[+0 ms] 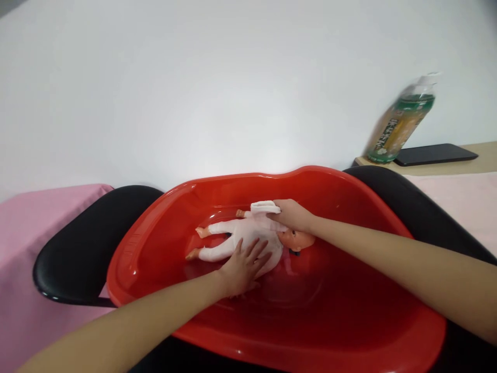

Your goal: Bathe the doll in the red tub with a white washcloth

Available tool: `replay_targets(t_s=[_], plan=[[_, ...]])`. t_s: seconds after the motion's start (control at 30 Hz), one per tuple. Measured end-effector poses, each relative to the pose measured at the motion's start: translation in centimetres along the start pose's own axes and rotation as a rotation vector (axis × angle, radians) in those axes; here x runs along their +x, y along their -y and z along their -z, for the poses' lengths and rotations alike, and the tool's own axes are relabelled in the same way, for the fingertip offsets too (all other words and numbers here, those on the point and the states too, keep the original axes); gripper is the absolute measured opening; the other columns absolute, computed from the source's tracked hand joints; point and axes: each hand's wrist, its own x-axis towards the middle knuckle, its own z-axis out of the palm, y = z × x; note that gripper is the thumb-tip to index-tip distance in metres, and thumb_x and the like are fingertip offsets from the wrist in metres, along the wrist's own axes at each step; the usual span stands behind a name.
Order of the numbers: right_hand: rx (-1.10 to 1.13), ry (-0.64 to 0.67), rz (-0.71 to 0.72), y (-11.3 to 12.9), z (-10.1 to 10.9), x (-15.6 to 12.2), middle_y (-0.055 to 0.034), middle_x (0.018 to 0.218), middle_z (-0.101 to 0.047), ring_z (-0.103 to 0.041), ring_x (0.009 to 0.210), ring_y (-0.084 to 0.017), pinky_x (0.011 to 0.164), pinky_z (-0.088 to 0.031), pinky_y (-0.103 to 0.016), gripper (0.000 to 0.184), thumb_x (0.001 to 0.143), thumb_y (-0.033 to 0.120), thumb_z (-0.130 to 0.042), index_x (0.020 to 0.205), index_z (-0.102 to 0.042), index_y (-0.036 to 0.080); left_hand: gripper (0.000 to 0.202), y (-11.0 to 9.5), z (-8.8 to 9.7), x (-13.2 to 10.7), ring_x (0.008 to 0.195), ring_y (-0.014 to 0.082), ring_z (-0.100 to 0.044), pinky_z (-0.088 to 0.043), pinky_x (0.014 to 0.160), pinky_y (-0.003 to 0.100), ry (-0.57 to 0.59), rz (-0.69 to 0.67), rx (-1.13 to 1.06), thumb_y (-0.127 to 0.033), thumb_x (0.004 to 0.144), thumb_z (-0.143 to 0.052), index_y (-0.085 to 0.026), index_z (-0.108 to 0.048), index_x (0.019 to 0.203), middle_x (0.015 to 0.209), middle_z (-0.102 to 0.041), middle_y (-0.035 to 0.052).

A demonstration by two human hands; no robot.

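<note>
Doll (pixel 248 239) lies on its side in the red tub (pixel 155 259), under both your hands.
Your left hand (pixel 243 267) rests flat, fingers spread, on its body; your right hand (pixel 292 215) pinches a small white cloth (pixel 264 207) at its shoulder. A black chair (pixel 77 243) carries the tub; a green bottle (pixel 402 122) stands by the white wall.

A glossy red tub (pixel 349 331) holds a doll (pixel 240 241) in a pale pink suit; a white cloth (pixel 264 207) lies on it. The chairs (pixel 89 243) are black, the bottle (pixel 402 122) green and yellow, the sheet (pixel 23 233) pink.
</note>
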Motion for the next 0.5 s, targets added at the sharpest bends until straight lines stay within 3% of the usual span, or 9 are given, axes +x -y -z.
replay_targets(t_s=[0.07,0.17,0.23,0.33,0.4,0.5], plan=[[0.03,0.002,-0.035,-0.5,0.1,0.0,-0.008,0.114,-0.077,-0.071,0.092,-0.021,0.072,-0.049,-0.025,0.033,0.103,0.044,-0.051,0.115,-0.073,0.022,0.098,0.2,-0.8,0.7,0.164,0.0484,-0.012,-0.011,0.128,0.081,0.02,-0.093,0.057,-0.033,0.082,-0.084,-0.03,-0.037,0.168,0.18,-0.012,0.0098],[0.013,-0.013,-0.054,-1.0,0.3,0.1,-0.0085,0.111,-0.076,-0.07,0.088,-0.02,0.067,-0.045,-0.025,0.033,0.101,0.048,-0.055,0.108,-0.07,0.02,0.095,0.7,-1.0,1.1,0.162,0.0491,-0.021,-0.022,0.128,0.077,-0.005,-0.162,0.128,-0.021,0.081,-0.081,-0.042,-0.042,0.165,0.18,-0.018,0.001],[-0.012,-0.036,-0.049,-1.1,0.3,0.1,-0.0078,0.108,-0.076,-0.069,0.085,-0.019,0.065,-0.043,-0.025,0.034,0.1,0.052,-0.056,0.104,-0.067,0.02,0.089,0.8,-0.8,1.2,0.162,0.0476,-0.022,-0.031,0.126,0.074,0.012,-0.236,0.278,-0.021,0.088,-0.071,-0.047,-0.037,0.166,0.18,-0.016,-0.0043],[-0.061,-0.07,-0.015,-1.3,0.1,0.0,-0.008,0.106,-0.075,-0.069,0.085,-0.018,0.065,-0.04,-0.025,0.035,0.099,0.054,-0.058,0.101,-0.066,0.019,0.077,0.5,-0.5,1.4,0.164,0.0418,-0.013,-0.037,0.122,0.069,0.143,-0.331,0.611,-0.029,0.099,-0.051,-0.046,-0.024,0.169,0.181,0.0,-0.0097],[-0.095,-0.078,0.013,-1.3,-0.1,-0.4,-0.0083,0.106,-0.075,-0.068,0.086,-0.019,0.065,-0.037,-0.026,0.034,0.098,0.053,-0.059,0.099,-0.065,0.02,0.07,0.5,-0.3,1.8,0.165,0.0382,-0.007,-0.035,0.124,0.066,0.129,-0.303,0.667,-0.031,0.103,-0.043,-0.042,-0.026,0.17,0.181,0.002,-0.0096],[-0.112,-0.079,0.01,-1.3,-0.3,-1.1,-0.0083,0.107,-0.076,-0.068,0.086,-0.021,0.065,-0.036,-0.027,0.037,0.098,0.056,-0.059,0.1,-0.067,0.02,0.067,1.5,0.2,2.2,0.166,0.0407,-0.012,-0.027,0.129,0.068,-0.012,-0.165,0.44,-0.026,0.103,-0.05,-0.041,-0.036,0.168,0.181,-0.009,-0.0044]])
